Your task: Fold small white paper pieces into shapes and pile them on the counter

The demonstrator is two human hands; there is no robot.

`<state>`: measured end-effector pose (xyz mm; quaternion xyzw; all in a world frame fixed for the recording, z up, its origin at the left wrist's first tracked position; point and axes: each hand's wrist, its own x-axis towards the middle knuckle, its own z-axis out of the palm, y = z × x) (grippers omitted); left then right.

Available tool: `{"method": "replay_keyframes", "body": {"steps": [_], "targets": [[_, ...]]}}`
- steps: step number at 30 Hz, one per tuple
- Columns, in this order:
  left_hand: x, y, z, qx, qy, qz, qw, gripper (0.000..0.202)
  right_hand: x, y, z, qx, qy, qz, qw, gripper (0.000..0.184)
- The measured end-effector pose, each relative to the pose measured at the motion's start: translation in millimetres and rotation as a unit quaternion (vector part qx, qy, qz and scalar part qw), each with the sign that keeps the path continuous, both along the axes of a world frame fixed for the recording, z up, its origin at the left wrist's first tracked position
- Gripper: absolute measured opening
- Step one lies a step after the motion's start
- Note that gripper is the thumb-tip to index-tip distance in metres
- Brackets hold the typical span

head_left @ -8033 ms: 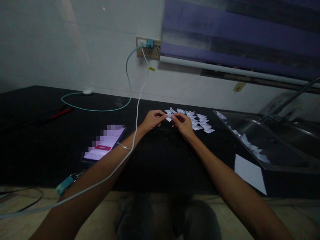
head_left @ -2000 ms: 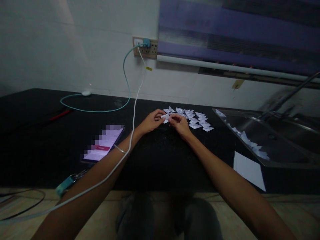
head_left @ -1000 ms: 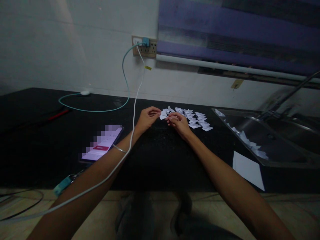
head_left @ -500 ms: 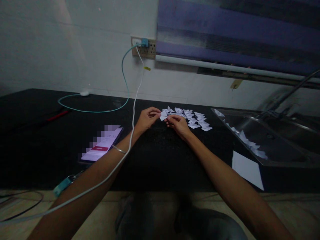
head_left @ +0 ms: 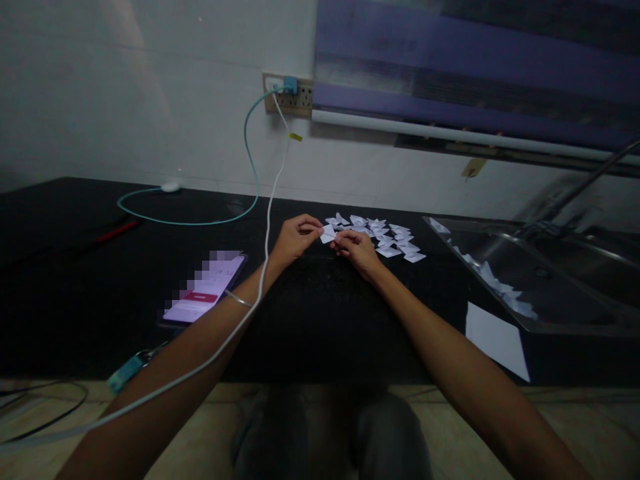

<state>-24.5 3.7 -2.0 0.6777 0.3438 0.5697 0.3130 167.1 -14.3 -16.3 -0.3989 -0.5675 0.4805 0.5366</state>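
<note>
Head view: at the centre of the frame, the left hand (head_left: 296, 238) pinches the left edge of a small folded white paper (head_left: 327, 233) between thumb and fingers, and the right hand (head_left: 359, 249) pinches its right side. Just right of centre lie folded paper pieces (head_left: 387, 252); at lower right, blank white paper (head_left: 496, 341) lies near the steel sink (head_left: 565, 307).

Dim light, pale glare on wall (head_left: 175, 100)

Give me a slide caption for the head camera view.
Two hands pinch a small white paper over a black counter, beside folded papers.
</note>
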Motion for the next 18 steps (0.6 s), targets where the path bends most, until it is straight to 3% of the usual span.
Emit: {"method": "replay_keyframes", "body": {"steps": [9,18], "targets": [[2,-6,4.5,0.007,0.007,0.003,1.0,0.009,-3,0,-1.6,-0.005,-0.007,0.021,1.0,0.019],[11,-4,-1.4,-0.031,-0.01,-0.047,0.998,0.013,0,-2,3.1,0.137,-0.12,-0.034,0.983,0.05]]}}
